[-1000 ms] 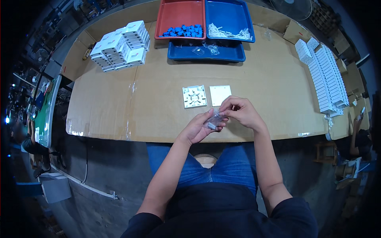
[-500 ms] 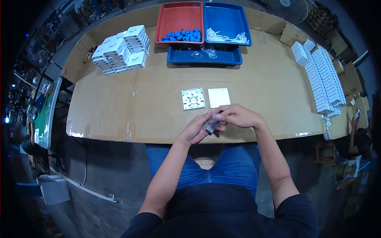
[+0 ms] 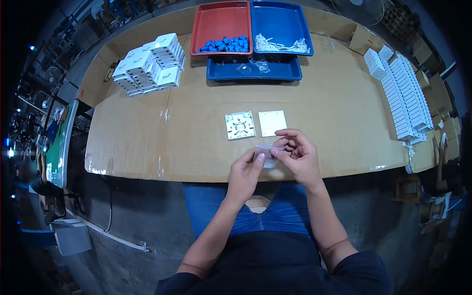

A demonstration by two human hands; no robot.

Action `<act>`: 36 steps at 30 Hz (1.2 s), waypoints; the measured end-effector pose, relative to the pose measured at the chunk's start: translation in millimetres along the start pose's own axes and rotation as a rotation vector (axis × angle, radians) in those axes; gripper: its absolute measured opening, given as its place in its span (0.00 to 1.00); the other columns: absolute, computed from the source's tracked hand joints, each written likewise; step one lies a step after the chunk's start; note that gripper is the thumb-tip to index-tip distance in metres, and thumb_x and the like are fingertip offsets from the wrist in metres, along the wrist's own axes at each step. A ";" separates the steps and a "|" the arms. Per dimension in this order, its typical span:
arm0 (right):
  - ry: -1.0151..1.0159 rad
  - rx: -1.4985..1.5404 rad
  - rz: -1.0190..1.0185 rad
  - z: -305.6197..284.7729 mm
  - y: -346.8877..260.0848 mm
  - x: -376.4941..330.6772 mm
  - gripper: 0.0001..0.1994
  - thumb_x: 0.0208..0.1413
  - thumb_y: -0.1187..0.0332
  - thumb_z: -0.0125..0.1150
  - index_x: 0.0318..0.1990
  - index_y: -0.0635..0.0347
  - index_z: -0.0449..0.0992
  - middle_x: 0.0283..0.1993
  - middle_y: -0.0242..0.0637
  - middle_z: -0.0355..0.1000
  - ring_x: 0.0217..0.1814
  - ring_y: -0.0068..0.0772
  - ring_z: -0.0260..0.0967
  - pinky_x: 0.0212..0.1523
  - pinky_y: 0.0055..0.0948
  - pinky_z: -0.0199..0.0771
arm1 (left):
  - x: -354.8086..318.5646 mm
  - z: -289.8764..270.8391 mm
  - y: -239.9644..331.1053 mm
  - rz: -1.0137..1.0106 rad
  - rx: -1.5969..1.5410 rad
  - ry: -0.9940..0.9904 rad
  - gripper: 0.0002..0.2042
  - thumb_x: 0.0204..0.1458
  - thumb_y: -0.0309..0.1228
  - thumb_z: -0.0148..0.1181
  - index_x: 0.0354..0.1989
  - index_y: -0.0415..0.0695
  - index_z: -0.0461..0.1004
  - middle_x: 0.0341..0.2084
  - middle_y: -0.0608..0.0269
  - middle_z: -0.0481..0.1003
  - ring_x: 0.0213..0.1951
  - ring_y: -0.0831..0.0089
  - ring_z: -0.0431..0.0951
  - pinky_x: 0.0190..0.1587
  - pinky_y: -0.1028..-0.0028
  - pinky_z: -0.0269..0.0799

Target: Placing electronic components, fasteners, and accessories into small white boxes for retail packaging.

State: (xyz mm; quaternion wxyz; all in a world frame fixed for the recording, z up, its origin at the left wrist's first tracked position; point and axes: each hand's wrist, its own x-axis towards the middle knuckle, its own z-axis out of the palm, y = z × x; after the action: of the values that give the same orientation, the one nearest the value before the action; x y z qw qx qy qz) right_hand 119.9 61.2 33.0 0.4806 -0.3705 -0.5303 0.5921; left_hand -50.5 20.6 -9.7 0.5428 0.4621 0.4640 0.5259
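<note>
Between my two hands, just above the table's near edge, is a small clear plastic bag (image 3: 268, 162). My left hand (image 3: 246, 172) pinches its left side between thumb and fingers. My right hand (image 3: 298, 156) grips the right side near the top, thumb pressed on the plastic. What lies inside the bag is too small to make out. Beyond the hands, a white square box base (image 3: 240, 126) shows its inner side with dark slots. Right of it lies a flat white square cover (image 3: 272, 123), close to my right fingertips.
Stacked white boxes (image 3: 143, 66) stand at the back left, and rows of white square parts (image 3: 400, 96) at the right. Far off, a red tray (image 3: 221, 22) holds blue pieces, a blue tray (image 3: 281, 24) white ones. A lower blue tray (image 3: 226, 71) holds clear bags.
The bag has turned more upright and its top is spread between my hands. My left hand has shifted slightly right and nearer; my right hand has rotated, fingers now pointing away.
</note>
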 end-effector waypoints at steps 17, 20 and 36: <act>0.113 0.235 0.161 22.6 20.1 -10.9 0.07 0.63 0.77 0.68 0.46 0.67 0.80 0.40 0.30 0.78 0.43 0.16 0.74 0.46 0.17 0.75 | -8.1 1.3 12.3 0.152 -0.158 0.291 0.07 0.65 0.25 0.63 0.47 0.34 0.79 0.38 0.62 0.81 0.43 0.78 0.80 0.49 0.77 0.74; 0.118 0.221 0.149 21.8 25.5 -10.9 0.06 0.63 0.77 0.68 0.45 0.67 0.79 0.40 0.30 0.77 0.41 0.16 0.73 0.44 0.17 0.73 | -6.3 2.1 9.6 0.122 -0.153 0.316 0.08 0.64 0.26 0.64 0.45 0.34 0.79 0.38 0.60 0.81 0.43 0.76 0.80 0.51 0.75 0.74; 0.060 0.175 0.030 27.4 30.7 -8.3 0.05 0.64 0.77 0.66 0.45 0.65 0.78 0.41 0.28 0.74 0.44 0.14 0.70 0.47 0.21 0.72 | -8.0 7.8 8.9 0.086 -0.332 0.224 0.07 0.66 0.25 0.62 0.47 0.34 0.77 0.41 0.61 0.80 0.44 0.79 0.79 0.51 0.77 0.75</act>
State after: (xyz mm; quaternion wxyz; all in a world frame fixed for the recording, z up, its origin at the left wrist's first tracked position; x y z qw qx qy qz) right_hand 90.6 46.6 6.6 0.5180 -0.3527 -0.4562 0.6318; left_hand -44.2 12.7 0.3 0.5336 0.3241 0.4083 0.6660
